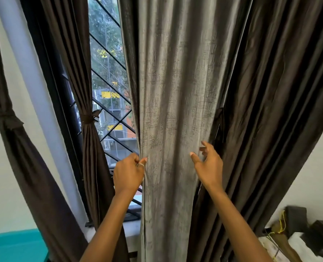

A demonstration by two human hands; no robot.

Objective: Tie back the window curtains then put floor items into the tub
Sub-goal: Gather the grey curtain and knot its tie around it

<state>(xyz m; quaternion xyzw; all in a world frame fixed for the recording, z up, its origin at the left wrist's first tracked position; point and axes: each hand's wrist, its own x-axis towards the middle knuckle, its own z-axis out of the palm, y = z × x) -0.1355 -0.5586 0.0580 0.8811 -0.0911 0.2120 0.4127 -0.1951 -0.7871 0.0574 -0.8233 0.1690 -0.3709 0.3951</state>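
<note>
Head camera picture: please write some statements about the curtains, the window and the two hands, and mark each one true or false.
1. The left hand grips the left edge of the grey textured curtain panel. True.
2. The right hand is clenched round a tie-back. False: its fingers are spread and hold nothing.
3. The dark brown curtain beside the window is gathered by a band. True.
4. The curtains cover the window completely. False: a gap shows the black diagonal grille and trees outside.
</note>
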